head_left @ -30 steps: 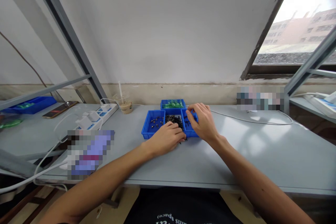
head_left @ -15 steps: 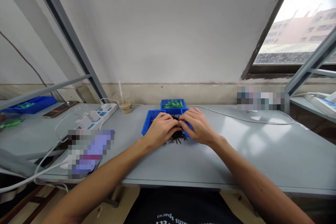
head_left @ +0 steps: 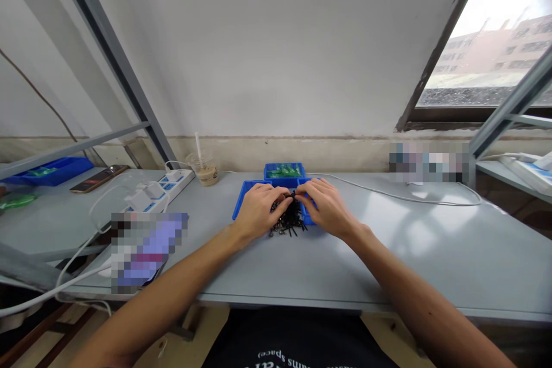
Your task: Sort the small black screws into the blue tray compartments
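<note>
Hold a small dark piece [head_left: 292,196] between left hand [head_left: 261,208] and right hand [head_left: 325,204], with thumb and fingers of each drawn into a narrow pinch; cannot tell its exact shape. Work directly above a pile of small black parts [head_left: 291,221] at the front of the blue tray [head_left: 240,200], partly hidden by both hands. Note green packets [head_left: 283,172] in the rear tray [head_left: 284,181], plus, farther left, a cup with straw [head_left: 207,175] near the power strip [head_left: 184,182].
</note>
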`<state>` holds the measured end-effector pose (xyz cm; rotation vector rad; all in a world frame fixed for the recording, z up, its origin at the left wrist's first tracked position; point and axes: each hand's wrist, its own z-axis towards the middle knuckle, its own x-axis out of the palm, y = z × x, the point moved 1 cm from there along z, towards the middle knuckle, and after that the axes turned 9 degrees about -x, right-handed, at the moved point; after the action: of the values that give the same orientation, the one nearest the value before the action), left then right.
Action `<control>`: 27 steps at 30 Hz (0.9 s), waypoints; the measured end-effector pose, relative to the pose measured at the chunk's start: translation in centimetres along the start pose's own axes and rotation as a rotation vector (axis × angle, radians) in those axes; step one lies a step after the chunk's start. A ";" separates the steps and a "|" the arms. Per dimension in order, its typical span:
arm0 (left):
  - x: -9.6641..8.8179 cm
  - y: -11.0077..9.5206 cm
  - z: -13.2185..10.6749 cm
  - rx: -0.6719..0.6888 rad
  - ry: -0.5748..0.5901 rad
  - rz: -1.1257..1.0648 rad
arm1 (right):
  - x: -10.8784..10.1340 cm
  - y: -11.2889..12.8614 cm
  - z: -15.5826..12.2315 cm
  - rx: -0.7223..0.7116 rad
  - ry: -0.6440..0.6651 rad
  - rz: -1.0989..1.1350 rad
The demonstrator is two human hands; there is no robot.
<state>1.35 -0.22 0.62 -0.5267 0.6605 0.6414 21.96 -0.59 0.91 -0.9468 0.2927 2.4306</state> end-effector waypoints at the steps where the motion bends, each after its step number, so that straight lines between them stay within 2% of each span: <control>1: -0.1 0.0 0.0 0.000 0.013 0.009 | 0.0 0.0 0.0 0.008 -0.011 -0.002; 9: 0.1 0.0 -0.1 -0.011 0.083 0.039 | 0.2 0.4 0.0 -0.028 -0.050 0.013; 15: 0.3 0.0 -0.1 0.014 0.082 0.040 | 0.3 0.4 -0.1 -0.062 -0.053 0.047; 27: 0.3 0.0 -0.1 -0.007 0.119 0.040 | 0.3 0.4 0.0 -0.037 -0.080 0.079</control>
<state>1.51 -0.15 0.33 -0.5620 0.7826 0.6535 21.61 -0.81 0.70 -0.8662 0.2628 2.5472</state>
